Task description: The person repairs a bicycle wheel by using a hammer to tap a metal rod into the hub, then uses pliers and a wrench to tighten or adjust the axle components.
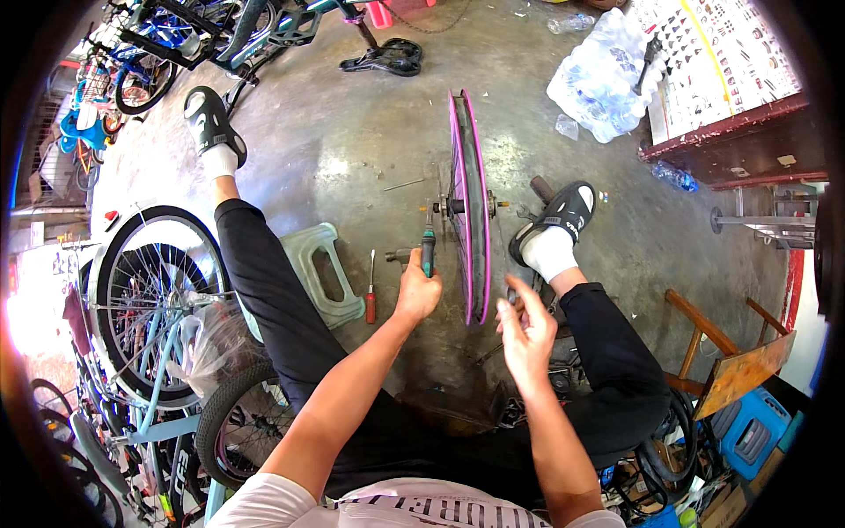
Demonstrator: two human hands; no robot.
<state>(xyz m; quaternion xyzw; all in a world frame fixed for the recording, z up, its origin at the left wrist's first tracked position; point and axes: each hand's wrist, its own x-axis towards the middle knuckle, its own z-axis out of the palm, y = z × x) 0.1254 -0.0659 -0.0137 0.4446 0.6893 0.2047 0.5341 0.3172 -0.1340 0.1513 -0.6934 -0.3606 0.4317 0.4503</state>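
Observation:
A bicycle wheel rim (487, 255) in purple stands upright in front of me, seen nearly edge-on, with its hub (455, 207) and axle sticking out both sides. Left of it, my left hand (420, 292) is closed round a ratchet-like tool with a teal and black handle (429, 253); the tool's upper end is close to the hub's left side. My right hand (528, 334) is just right of the rim's lower part, thumb and fingers bent together around a small dark piece (511, 296) too small to name. A red-handled screwdriver (371, 295) lies on the floor.
A pale green plastic stool (324, 273) stands by my left leg. Bicycle wheels (158, 299) and frames crowd the left side. Bagged plastic bottles (603, 75) lie at the far right beside a cabinet (731, 154). A wooden stool (744, 370) and a blue stool (755, 431) are at right.

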